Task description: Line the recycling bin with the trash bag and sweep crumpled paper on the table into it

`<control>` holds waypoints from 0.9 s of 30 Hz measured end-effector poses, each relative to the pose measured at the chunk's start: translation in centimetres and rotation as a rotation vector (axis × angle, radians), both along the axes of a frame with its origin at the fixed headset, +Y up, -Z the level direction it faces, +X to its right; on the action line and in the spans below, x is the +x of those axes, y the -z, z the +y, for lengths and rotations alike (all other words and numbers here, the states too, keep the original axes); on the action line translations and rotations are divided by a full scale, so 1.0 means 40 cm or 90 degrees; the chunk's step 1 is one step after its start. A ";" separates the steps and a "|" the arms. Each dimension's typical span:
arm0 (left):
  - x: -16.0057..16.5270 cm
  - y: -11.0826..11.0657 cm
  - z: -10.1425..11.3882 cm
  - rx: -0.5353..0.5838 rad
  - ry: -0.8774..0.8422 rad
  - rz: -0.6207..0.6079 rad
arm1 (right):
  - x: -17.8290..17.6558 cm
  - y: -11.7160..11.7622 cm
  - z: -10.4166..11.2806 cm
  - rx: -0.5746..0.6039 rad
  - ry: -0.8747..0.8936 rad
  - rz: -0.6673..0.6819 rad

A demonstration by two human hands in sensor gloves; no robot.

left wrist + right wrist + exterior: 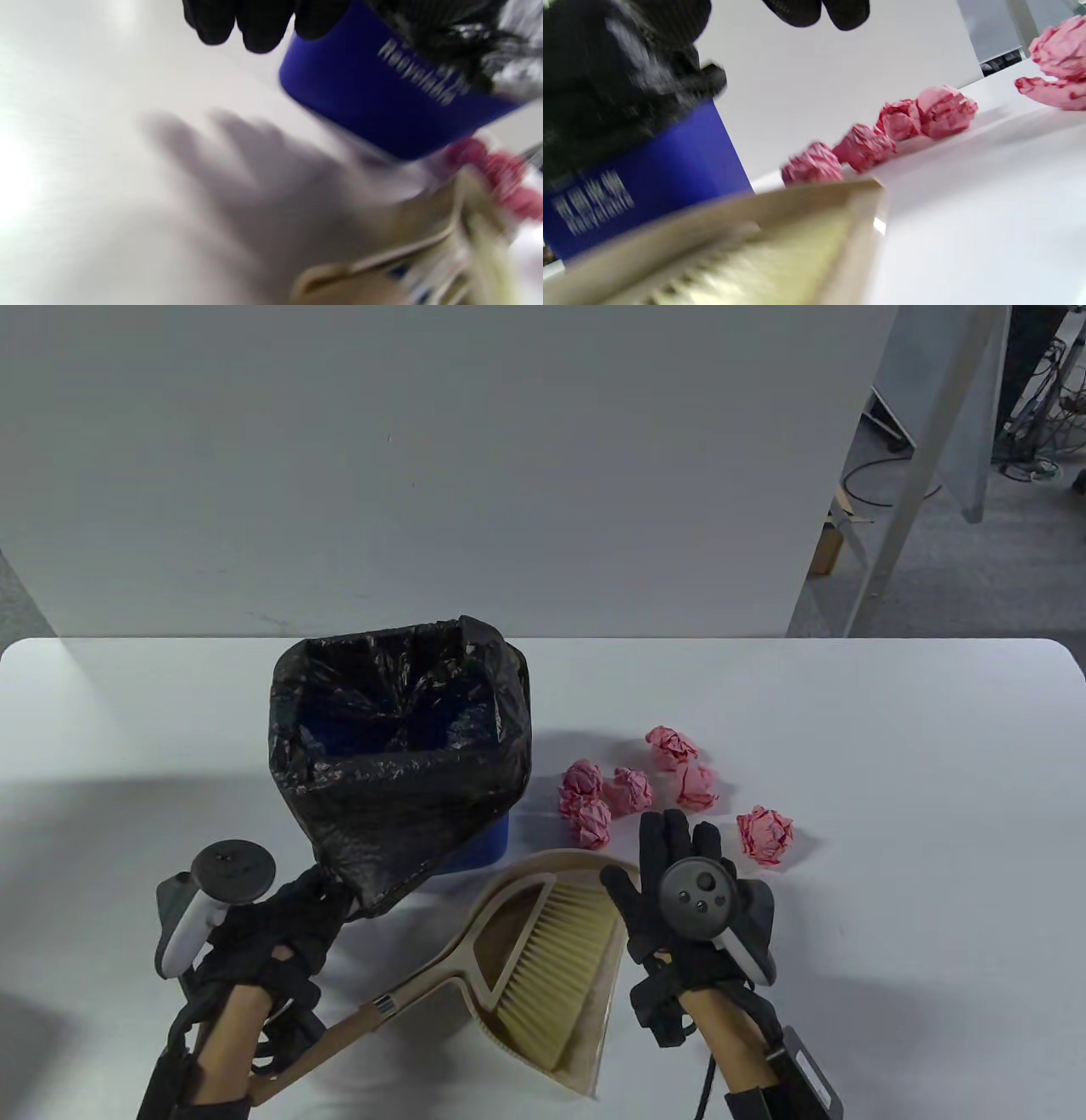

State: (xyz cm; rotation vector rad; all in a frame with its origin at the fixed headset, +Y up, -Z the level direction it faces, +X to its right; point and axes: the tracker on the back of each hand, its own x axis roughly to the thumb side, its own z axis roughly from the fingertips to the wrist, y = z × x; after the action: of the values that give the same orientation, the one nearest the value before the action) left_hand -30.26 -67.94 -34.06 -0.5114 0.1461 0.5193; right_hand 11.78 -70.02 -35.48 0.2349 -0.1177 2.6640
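Note:
The blue recycling bin [480,843] stands left of centre, lined with the black trash bag [399,806], which drapes far down its front. Several pink crumpled paper balls [629,791] lie to its right, one [766,833] apart from the rest. A beige dustpan [543,872] with a brush [560,950] lying in it sits at the front. My left hand [318,912] is by the bag's hanging corner, its fingers [258,25] loose and holding nothing. My right hand [657,857] hovers flat over the dustpan's right edge, fingers straight.
The white table [891,899] ends at a white wall panel [424,475] just behind the bin. The dustpan's long handle [339,1035] runs toward my left forearm. Beyond the table's right rear corner are a metal leg and floor cables.

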 end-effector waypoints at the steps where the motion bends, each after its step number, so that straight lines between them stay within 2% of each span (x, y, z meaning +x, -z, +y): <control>1: 0.006 -0.005 -0.001 -0.041 0.040 -0.025 | -0.006 0.004 -0.006 -0.093 -0.054 0.030; 2: 0.007 -0.007 -0.004 -0.048 0.054 -0.038 | -0.007 0.000 -0.003 -0.088 -0.084 0.034; 3: 0.005 -0.012 -0.008 -0.039 0.047 -0.031 | -0.010 -0.001 0.002 -0.026 -0.076 0.018; 4: 0.003 -0.017 -0.010 -0.044 0.034 -0.028 | -0.011 -0.003 0.004 -0.017 -0.061 0.019; 6: -0.002 -0.028 -0.006 -0.040 0.011 -0.028 | -0.015 -0.010 0.009 -0.032 -0.029 0.036; 13: 0.002 -0.056 0.017 -0.014 -0.011 -0.044 | -0.003 -0.010 -0.013 -0.094 -0.027 0.028; 18: 0.031 -0.072 0.029 -0.003 -0.025 -0.094 | 0.002 -0.008 -0.020 -0.124 -0.011 0.028; 23: 0.073 -0.073 0.011 -0.045 -0.020 -0.173 | -0.004 -0.010 -0.022 -0.147 -0.010 0.040; 27: 0.095 -0.070 -0.015 -0.090 0.017 -0.203 | -0.005 -0.011 -0.023 -0.158 -0.009 0.042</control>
State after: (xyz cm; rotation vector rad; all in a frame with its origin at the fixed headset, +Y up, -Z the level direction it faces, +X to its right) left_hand -26.46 -68.55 -31.27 -0.7230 -0.1165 0.3964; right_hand 11.59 -70.93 -35.03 0.2439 0.2343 2.6491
